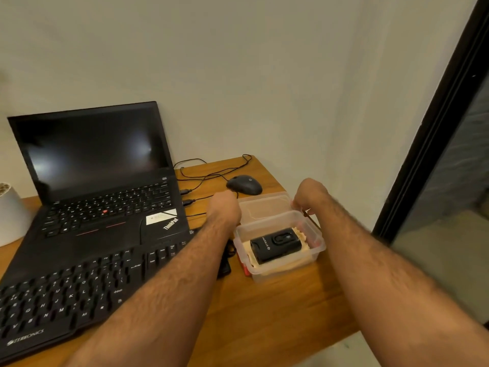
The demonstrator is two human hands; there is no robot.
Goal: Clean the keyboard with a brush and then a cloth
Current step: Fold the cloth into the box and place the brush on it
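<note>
A black external keyboard (66, 292) lies at the front left of the wooden desk (277, 308), and my left forearm crosses its right end. To its right stands a clear plastic box (315, 250) holding a black device (275, 243) on a beige cloth (280, 264). The box's clear lid (264, 207) is lifted off, just behind the box. My left hand (225, 207) holds the lid's left edge with its fingers hidden behind the hand. My right hand (309, 194) pinches the lid's right edge. No brush can be made out.
An open black laptop (105, 186) with a dark screen stands behind the keyboard. A black mouse (244, 184) and loose cables (211, 172) lie behind the box. A white pot (10, 215) sits far left. A red piece (246, 268) shows at the box's left side. The desk edge runs close on the right.
</note>
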